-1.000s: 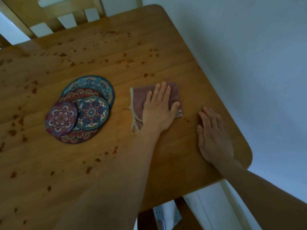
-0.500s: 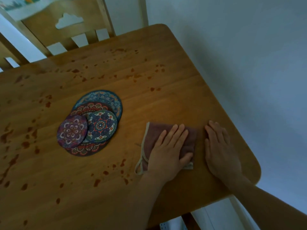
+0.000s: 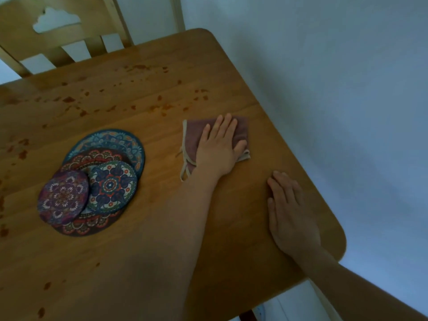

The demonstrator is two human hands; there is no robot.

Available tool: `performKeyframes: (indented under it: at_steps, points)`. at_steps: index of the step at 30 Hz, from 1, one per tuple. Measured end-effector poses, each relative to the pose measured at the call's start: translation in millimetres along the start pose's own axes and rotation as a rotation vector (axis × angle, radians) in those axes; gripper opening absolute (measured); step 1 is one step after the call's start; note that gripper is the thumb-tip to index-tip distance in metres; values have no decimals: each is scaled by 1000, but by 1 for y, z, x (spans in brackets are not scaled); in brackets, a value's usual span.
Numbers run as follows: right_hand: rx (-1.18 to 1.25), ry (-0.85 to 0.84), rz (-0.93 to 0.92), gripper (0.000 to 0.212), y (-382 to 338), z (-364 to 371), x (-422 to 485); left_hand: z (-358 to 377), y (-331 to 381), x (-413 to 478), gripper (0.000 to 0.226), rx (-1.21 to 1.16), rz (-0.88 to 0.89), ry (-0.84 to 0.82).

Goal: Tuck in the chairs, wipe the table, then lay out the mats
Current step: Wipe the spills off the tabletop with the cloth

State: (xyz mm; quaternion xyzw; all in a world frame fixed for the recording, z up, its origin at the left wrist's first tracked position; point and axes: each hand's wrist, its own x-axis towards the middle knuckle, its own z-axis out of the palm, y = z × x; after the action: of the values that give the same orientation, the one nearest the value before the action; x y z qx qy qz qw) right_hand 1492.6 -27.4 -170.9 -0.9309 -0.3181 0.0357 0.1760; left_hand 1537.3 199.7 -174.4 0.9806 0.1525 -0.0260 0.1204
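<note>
Wiping | left hand (image 3: pixel 217 144) flat on cloth (image 3: pixel 192 137), near tabletop (image 3: pixel 243 228) right edge | right hand (image 3: pixel 291 212) flat, empty, by near-right corner | stains (image 3: pixel 166 107) toward far-left of cloth; left hand nearer.

Your table (image 3: pixel 162 239) is honey-brown wood, speckled with rust-red spots. Your cloth (image 3: pixel 192 135) is dusty mauve with cream edging. All four round mats carry mandala patterns: the teal mat (image 3: pixel 111 140) in blues, the maroon mat (image 3: pixel 88 229) with red scallops, the cream mat (image 3: pixel 113 186) with navy petals, the purple mat (image 3: pixel 62 198) with pale dots. The chair (image 3: pixel 69 45) is light tan wood.
</note>
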Motion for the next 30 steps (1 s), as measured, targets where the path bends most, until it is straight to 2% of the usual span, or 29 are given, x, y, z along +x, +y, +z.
performKeyframes:
  at_steps: [3, 7, 11, 13, 16, 20, 22, 26, 28, 30]
  points:
    - [10, -8, 2, 49, 1, -2, 0, 1, 7, 0, 63, 2, -15, 18]
    - [36, -12, 3, 43, 2, -6, -2, 12, 36, -59, 62, -21, 20, 27]
    - [49, -63, -23, 62, 0, -11, -4, 25, 65, -146, 65, -84, 87, 30]
    - [68, -63, -11, 60, 0, -11, -4, 30, 67, -178, 66, -102, 114, 22]
    - [98, -43, 16, 51, -1, -8, -4, 32, 61, -201, 85, -132, 164, -6]
    - [116, -48, 10, 62, 1, -10, -4, 30, 55, -207, 106, -208, 245, 13]
    - [153, -69, -56, 66, 1, -13, -6, 31, 54, -212, 92, -272, 233, 88]
    - [-2, -232, -407, 59, 5, -18, -16, 26, 50, -213, 42, -330, 234, 219]
    - [-8, -291, -452, 55, 7, -23, -19, 18, 48, -209, 28, -393, 196, 180]
    - [82, -306, -419, 45, 6, -28, -21, 6, 47, -206, 20, -545, 80, 165]
